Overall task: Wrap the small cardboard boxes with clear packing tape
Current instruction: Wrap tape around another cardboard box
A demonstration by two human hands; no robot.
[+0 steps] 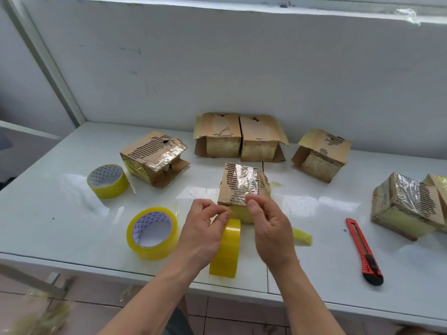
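Note:
A small cardboard box (242, 187) with crinkled clear tape across its top stands at the middle of the white table (60, 213). My left hand (205, 228) grips a yellowish roll of clear tape (226, 247) that stands on edge just in front of the box. My right hand (268, 226) is at the box's near top edge, thumb and fingers pinching the tape strip that runs from the roll. The clear strip itself is hard to make out.
Two more tape rolls (152, 233) (107, 181) lie to the left. A red utility knife (364, 252) lies at the right. Other boxes stand at left (154, 157), at the back (217, 135) (262, 139) (321, 154) and far right (406, 205). A tape scrap (302, 235) lies beside my right hand.

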